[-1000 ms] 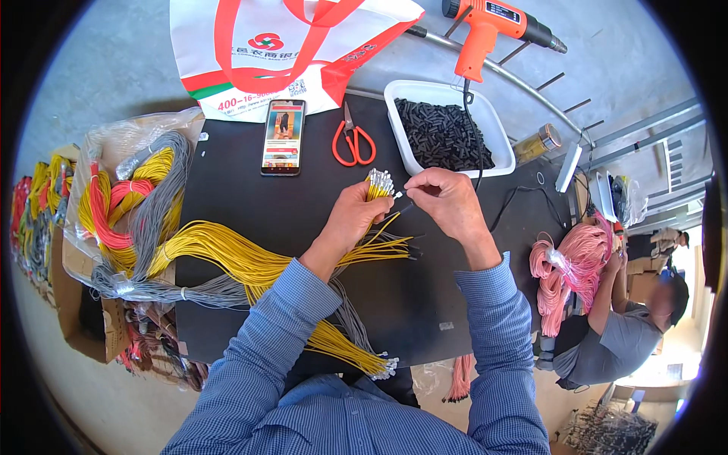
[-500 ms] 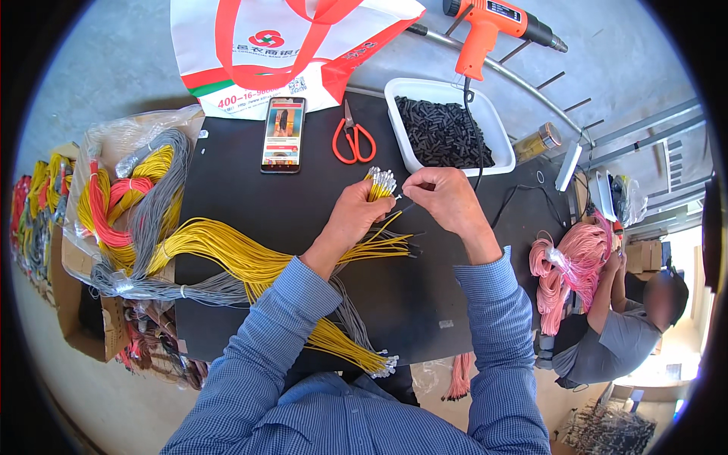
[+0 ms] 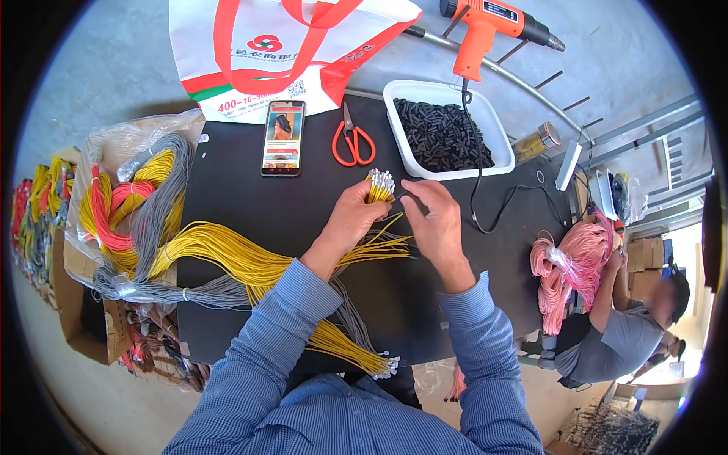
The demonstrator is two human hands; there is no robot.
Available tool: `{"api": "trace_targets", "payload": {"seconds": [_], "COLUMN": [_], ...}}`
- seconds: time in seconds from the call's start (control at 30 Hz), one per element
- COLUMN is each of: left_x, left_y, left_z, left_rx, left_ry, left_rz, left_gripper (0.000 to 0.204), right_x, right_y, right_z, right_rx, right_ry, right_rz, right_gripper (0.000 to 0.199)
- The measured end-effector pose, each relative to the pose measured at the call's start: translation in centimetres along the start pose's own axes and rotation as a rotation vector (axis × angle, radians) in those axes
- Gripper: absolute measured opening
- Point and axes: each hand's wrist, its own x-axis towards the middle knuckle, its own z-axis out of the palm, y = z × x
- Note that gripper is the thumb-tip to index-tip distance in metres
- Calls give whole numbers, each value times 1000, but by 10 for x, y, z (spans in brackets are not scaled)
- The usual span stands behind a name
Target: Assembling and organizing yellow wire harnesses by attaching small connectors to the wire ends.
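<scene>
My left hand (image 3: 347, 222) is closed around a bunch of yellow wires (image 3: 381, 186), whose silvery-white tips stick up above the fist. Right beside those tips is my right hand (image 3: 438, 227), thumb and forefinger curled toward each other. Something dark and thin seems to lie between these fingertips, too small to make out. Below the left hand, loose yellow wires (image 3: 220, 246) run across the black table (image 3: 409, 326), their dark ends under the hands. Grey wires (image 3: 216, 292) lie alongside, and a second yellow bundle (image 3: 341, 350) with white ends reaches the near edge.
A white tub (image 3: 500, 144) of short black tubes stands beyond my right hand, below an orange heat gun (image 3: 479, 45). Red-handled scissors (image 3: 353, 144), a phone (image 3: 283, 140) and a shopping bag (image 3: 258, 61) lie farther back. Pink wires (image 3: 565, 262) and another person (image 3: 622, 334) are at right.
My right hand has drawn down and slightly left, its thumb and forefinger now farther apart beside the tips. The left hand keeps its grip on the wires. The heat gun's cord has shifted.
</scene>
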Motion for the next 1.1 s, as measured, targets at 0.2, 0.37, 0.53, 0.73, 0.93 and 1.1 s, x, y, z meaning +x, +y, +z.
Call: {"api": "trace_targets", "payload": {"seconds": [0.2, 0.37, 0.53, 0.73, 0.93, 1.1], "left_x": [-4, -4, -3, -3, -4, -4], "left_y": [7, 8, 6, 6, 7, 8], "left_z": [4, 4, 2, 3, 4, 5], "left_rx": [-47, -39, -13, -3, -10, -27], "left_ry": [25, 18, 29, 39, 41, 12], "left_rz": [12, 5, 3, 1, -7, -8], "left_gripper": [25, 27, 27, 27, 27, 26], "right_x": [-14, -13, -16, -15, -16, -11], "right_y": [-4, -4, -3, 0, -2, -1], "right_z": [9, 10, 11, 5, 7, 14], "right_rx": [-274, -278, -274, -118, -196, -141], "right_ry": [71, 55, 42, 59, 57, 72], "right_rz": [-143, -132, -126, -42, -74, -47], "right_gripper": [39, 38, 37, 43, 46, 36]}}
